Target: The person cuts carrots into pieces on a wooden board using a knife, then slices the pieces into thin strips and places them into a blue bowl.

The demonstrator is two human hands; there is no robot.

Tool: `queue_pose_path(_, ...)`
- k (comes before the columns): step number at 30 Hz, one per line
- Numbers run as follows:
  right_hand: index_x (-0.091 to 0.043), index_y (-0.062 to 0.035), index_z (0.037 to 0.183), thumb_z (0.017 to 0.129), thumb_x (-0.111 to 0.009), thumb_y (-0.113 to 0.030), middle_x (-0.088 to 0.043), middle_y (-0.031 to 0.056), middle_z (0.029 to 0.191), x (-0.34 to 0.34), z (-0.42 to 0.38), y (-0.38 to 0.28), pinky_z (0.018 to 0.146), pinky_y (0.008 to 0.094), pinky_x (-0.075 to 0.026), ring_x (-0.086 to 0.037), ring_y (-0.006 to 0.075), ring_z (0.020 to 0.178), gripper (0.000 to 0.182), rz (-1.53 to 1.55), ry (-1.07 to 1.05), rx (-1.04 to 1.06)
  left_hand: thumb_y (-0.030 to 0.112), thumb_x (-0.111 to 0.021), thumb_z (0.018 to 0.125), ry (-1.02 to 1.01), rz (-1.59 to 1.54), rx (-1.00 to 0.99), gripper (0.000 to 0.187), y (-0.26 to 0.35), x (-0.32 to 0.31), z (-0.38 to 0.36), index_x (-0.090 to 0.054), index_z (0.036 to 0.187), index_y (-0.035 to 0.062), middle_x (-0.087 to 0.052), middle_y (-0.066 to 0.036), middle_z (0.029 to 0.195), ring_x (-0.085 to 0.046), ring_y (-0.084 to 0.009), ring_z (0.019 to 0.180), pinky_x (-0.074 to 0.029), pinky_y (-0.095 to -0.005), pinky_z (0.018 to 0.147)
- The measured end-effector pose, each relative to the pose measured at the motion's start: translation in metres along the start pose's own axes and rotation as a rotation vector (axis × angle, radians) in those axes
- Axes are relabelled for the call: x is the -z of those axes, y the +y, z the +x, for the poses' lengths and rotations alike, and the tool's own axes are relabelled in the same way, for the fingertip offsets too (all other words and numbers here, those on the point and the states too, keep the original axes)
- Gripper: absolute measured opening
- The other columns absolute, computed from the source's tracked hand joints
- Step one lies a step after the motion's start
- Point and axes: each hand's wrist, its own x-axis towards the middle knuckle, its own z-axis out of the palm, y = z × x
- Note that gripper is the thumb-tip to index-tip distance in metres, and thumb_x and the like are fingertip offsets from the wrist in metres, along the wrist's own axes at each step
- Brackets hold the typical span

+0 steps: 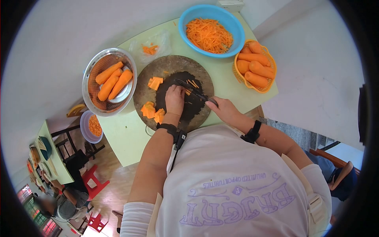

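On a round, dark-stained chopping board [203,71], my right hand [226,110] is wrapped round the handle of a kitchen knife [193,89]. Its dark blade lies across the board, close to the fingertips of my left hand [175,99]. My left fingers are curled down on a carrot piece, which they mostly hide. Thin carrot sticks [193,83] lie beside the blade. Stacked carrot slices [155,83] sit on the board's far left part, and more carrot slices [149,110] lie to the left of my left wrist.
A metal colander [89,96] with several whole carrots stands left of the board. Behind are a blue basin [183,29] of shredded carrot and a plastic bag [164,41]. A yellow basket [239,75] of carrots stands right. Lower left are a purple tub [86,130] and a seated person [69,203].
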Motion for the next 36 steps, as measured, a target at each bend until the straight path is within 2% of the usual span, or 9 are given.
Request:
queue_pose_path(1, -0.061, 0.0003, 0.095, 0.098, -0.053, -0.036, -0.060, 0.0188, 0.072, -0.001, 0.000, 0.000, 0.065, 0.0410, -0.046, -0.057, 0.0339, 0.066, 0.037, 0.005, 0.035, 0.033, 0.010, -0.068, 0.079, 0.001, 0.000, 0.001, 0.007, 0.000, 0.000, 0.000, -0.065, 0.083, 0.0056, -0.058, -0.010, 0.082, -0.059, -0.0309, 0.084, -0.050, -0.0409, 0.074)
queue_pose_path(2, -0.061, 0.0003, 0.095, 0.098, -0.053, -0.036, -0.060, 0.0188, 0.072, -0.001, 0.000, 0.000, 0.065, 0.0410, -0.046, -0.057, 0.0339, 0.066, 0.037, 0.004, 0.034, 0.032, 0.010, -0.068, 0.079, -0.005, 0.004, 0.006, 0.007, 0.000, 0.000, 0.000, -0.065, 0.083, 0.0057, -0.058, -0.010, 0.082, -0.059, -0.0309, 0.084, -0.050, -0.0409, 0.074)
queue_pose_path(4, -0.062, -0.0017, 0.102, 0.097, -0.050, -0.043, -0.067, 0.0206, 0.087, 0.001, 0.000, -0.002, 0.075, 0.0459, -0.049, -0.064, 0.0392, 0.083, 0.044, -0.053, -0.025, -0.017, 0.010, -0.068, 0.079, -0.012, 0.007, 0.011, 0.007, 0.001, -0.001, 0.000, -0.065, 0.082, 0.0057, -0.058, -0.010, 0.082, -0.059, -0.0309, 0.084, -0.049, -0.0408, 0.074)
queue_pose_path(11, -0.060, -0.0023, 0.103, 0.097, -0.051, -0.045, -0.067, 0.0199, 0.087, -0.004, -0.001, -0.004, 0.074, 0.0465, -0.050, -0.064, 0.0388, 0.083, 0.044, -0.123, 0.003, 0.008, 0.010, -0.069, 0.078, 0.005, 0.029, 0.012, 0.007, 0.000, -0.002, -0.002, -0.065, 0.082, 0.0051, -0.057, -0.010, 0.082, -0.058, -0.0310, 0.084, -0.049, -0.0409, 0.074)
queue_pose_path(23, -0.059, 0.0005, 0.103, 0.097, -0.050, -0.045, -0.066, 0.0233, 0.087, -0.006, 0.006, 0.005, 0.074, 0.0469, -0.049, -0.062, 0.0419, 0.085, 0.047, -0.087, -0.026, -0.081, 0.011, -0.068, 0.078, 0.019, 0.019, 0.018, 0.006, 0.002, -0.003, 0.000, -0.067, 0.081, 0.0061, -0.059, -0.009, 0.081, -0.058, -0.0299, 0.082, -0.048, -0.0402, 0.076)
queue_pose_path(25, -0.061, 0.0021, 0.094, 0.098, -0.052, -0.041, -0.058, 0.0202, 0.070, -0.004, 0.009, 0.012, 0.064, 0.0408, -0.047, -0.056, 0.0339, 0.064, 0.044, 0.064, 0.042, -0.042, 0.011, -0.068, 0.078, 0.023, -0.003, 0.008, 0.006, 0.002, -0.002, 0.000, -0.067, 0.081, 0.0060, -0.059, -0.009, 0.081, -0.058, -0.0301, 0.082, -0.049, -0.0405, 0.076)
queue_pose_path(28, -0.061, 0.0024, 0.093, 0.098, -0.053, -0.040, -0.057, 0.0188, 0.068, -0.003, 0.007, 0.013, 0.063, 0.0398, -0.046, -0.054, 0.0314, 0.062, 0.043, 0.051, 0.070, -0.016, 0.010, -0.069, 0.079, 0.022, -0.016, 0.004, 0.006, 0.000, -0.002, 0.001, -0.066, 0.082, 0.0052, -0.059, -0.010, 0.082, -0.059, -0.0308, 0.083, -0.050, -0.0400, 0.074)
queue_pose_path(36, -0.062, 0.0004, 0.099, 0.098, -0.054, -0.035, -0.061, 0.0186, 0.073, -0.004, 0.004, 0.008, 0.065, 0.0404, -0.047, -0.059, 0.0326, 0.066, 0.036, -0.002, 0.065, 0.050, 0.009, -0.069, 0.079, 0.004, -0.072, -0.012, 0.008, -0.002, 0.006, -0.003, -0.064, 0.083, 0.0044, -0.059, -0.011, 0.081, -0.059, -0.0310, 0.083, -0.050, -0.0399, 0.072)
